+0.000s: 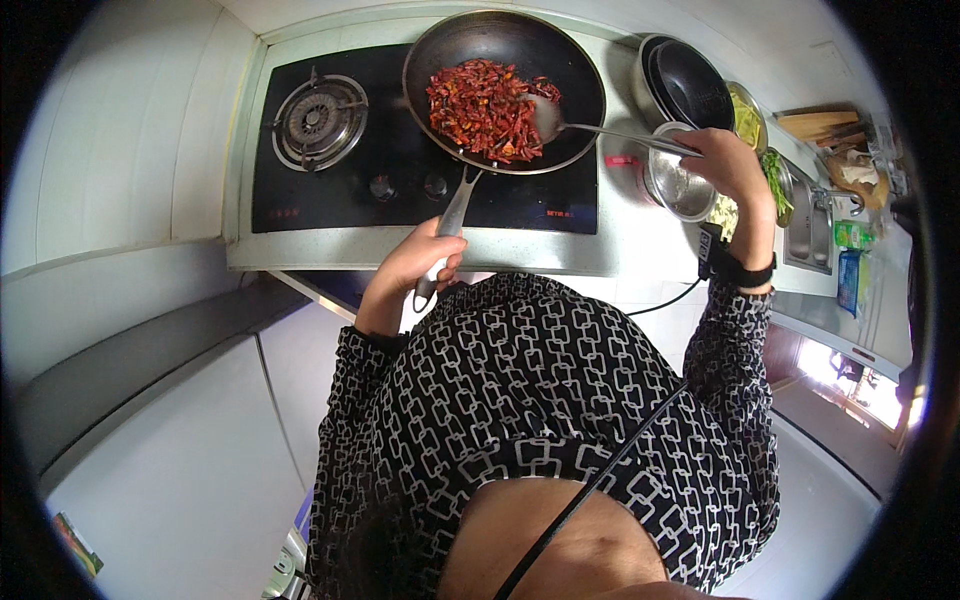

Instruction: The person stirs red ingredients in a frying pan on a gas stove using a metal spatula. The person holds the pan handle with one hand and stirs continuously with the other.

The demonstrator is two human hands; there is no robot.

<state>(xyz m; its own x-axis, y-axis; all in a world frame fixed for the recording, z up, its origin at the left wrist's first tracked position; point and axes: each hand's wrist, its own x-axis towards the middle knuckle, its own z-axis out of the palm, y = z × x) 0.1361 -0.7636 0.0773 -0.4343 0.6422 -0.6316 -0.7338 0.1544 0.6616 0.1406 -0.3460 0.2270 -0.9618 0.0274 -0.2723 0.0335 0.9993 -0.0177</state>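
My left hand (427, 259) is closed around the handle of a dark wok (577, 90), which sits over the right side of the black gas hob (300, 202). A heap of chopped dried red chillies (484, 109) lies in the wok, mostly left of its middle. My right hand (724, 165) grips the long metal handle of a spatula (547, 118). The spatula's blade rests in the wok at the right edge of the chillies. Below the spatula's handle, a shiny metal bowl (682, 184) stands on the counter, close to my right hand.
The left burner (315, 120) is bare. Nested dark pans (690, 82) stand at the back right, beside a bowl of yellow-green food (745, 120) and leafy greens (776, 184). Further right is a metal sink (810, 225). A black cable (667, 304) runs from my right wrist.
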